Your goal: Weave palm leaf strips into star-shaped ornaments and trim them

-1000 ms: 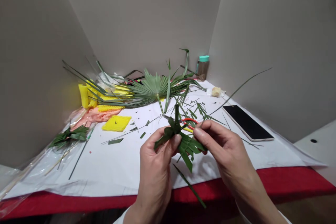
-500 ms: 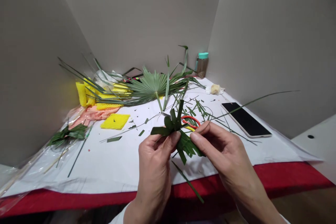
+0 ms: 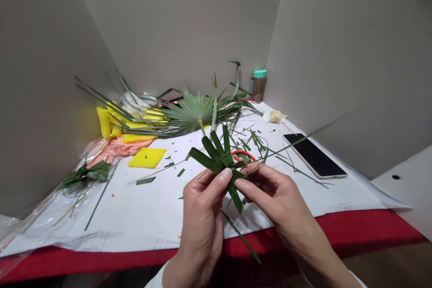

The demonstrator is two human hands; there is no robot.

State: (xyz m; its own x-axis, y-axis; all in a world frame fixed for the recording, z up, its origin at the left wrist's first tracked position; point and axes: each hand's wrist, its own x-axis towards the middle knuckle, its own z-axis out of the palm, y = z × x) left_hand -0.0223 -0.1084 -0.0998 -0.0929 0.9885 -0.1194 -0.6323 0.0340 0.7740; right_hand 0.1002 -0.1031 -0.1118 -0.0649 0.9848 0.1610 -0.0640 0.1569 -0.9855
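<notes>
A green palm-leaf bundle (image 3: 218,155) with broad flat strips fanning up, left and down is held up over the near part of the table. My left hand (image 3: 205,198) pinches its middle between thumb and fingers. On its right side my right hand (image 3: 270,189) is closed, thumb against forefinger, at the bundle's edge. A long thin leaf strip (image 3: 300,141) runs from the right fingers up to the right. Below the hands hangs a narrow green stem (image 3: 241,237). Just behind the bundle lies a red loop-shaped handle (image 3: 248,156), partly hidden.
Cut leaf scraps (image 3: 258,141) lie behind the hands, with a phone (image 3: 315,155) to the right. Farther back are a large fan palm leaf (image 3: 199,110), a teal-lidded bottle (image 3: 259,86) and yellow foam netting (image 3: 147,157). Another leaf bundle (image 3: 87,175) lies left.
The right hand has moved left, closer to the left hand. The bundle has turned so its upper strips spread wider, and the long thin strip has shifted left with the right hand.
</notes>
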